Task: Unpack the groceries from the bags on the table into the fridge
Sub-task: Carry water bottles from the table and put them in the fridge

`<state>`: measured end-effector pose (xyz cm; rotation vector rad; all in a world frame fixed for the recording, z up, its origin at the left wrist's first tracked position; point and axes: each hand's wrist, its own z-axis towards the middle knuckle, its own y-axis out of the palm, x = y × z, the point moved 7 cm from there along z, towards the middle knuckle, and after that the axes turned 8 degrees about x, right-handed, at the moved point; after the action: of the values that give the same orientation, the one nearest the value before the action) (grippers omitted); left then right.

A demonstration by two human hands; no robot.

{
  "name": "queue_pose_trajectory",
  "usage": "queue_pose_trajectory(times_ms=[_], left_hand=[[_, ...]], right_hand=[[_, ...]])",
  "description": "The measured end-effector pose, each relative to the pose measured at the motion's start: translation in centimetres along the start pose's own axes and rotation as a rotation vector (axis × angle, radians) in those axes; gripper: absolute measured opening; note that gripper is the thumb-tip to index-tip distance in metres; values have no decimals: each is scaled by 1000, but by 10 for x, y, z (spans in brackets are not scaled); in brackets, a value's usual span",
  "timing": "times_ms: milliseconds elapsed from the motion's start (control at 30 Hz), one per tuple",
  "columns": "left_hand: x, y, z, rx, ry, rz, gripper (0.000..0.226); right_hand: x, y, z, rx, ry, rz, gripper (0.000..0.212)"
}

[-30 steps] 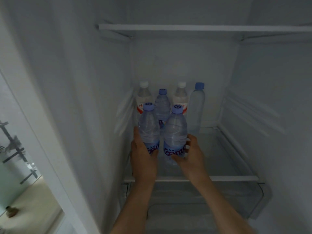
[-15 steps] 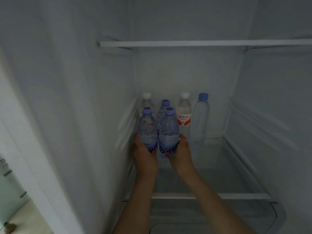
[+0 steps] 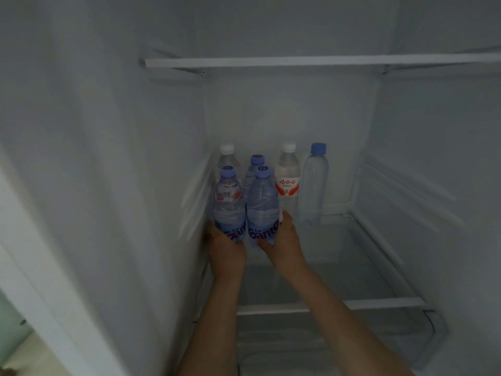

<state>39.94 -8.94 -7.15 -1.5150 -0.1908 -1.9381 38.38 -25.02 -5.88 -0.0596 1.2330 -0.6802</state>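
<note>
Head view: the left hand (image 3: 226, 246) was wrapped around the base of 1 blue-capped bottle (image 3: 229, 204), and the right hand (image 3: 284, 241) clasped another (image 3: 262, 210) touching it at its 3 o'clock. Both stood upright on the fridge's glass shelf (image 3: 352, 270). At 12 o'clock behind them stood 4 more bottles (image 3: 288, 180) along the back wall.
</note>
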Motion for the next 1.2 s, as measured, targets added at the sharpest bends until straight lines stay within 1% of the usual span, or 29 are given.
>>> queue_pose_trajectory(times_ms=[33,100,133,200,267,333,433,533,667,833,933,1000,1067,1200], left_hand=[[2,-3,-4,-12,-7,-19,62],[14,-11,-18,-29,36,-100,54],[21,-16,-27,-33,71,-142,52],[32,-26,-45,-57,126,-215,54],[33,-34,-60,-93,117,-229,55],[33,-43,-74,-119,117,-252,48],[33,-55,-100,-214,142,-333,37],[28,-64,-131,-314,181,-343,29],[17,-72,-185,-506,243,-289,24],[5,-89,-266,-754,422,-252,25],[-13,-95,-318,-960,493,-210,28],[-27,-100,-351,-1066,545,-167,27],[-40,-106,-384,-1163,585,-113,25],[-67,-127,-457,-1414,637,-41,21]], right_hand=[[0,-3,-3,-10,33,1,89],[-3,-15,-12,1,58,-10,81],[-6,-24,-18,28,56,-17,75],[-11,-41,-33,96,49,-4,63],[-13,-55,-51,156,63,23,54],[-15,-64,-74,190,79,58,48],[-16,-79,-112,250,67,34,42],[-15,-99,-157,318,44,-30,38],[-9,-124,-233,403,46,-118,40],[2,-152,-329,466,113,-248,43],[20,-166,-389,468,268,-306,39],[31,-173,-430,475,370,-334,36],[40,-179,-471,502,467,-349,32],[54,-193,-560,577,654,-320,33]])
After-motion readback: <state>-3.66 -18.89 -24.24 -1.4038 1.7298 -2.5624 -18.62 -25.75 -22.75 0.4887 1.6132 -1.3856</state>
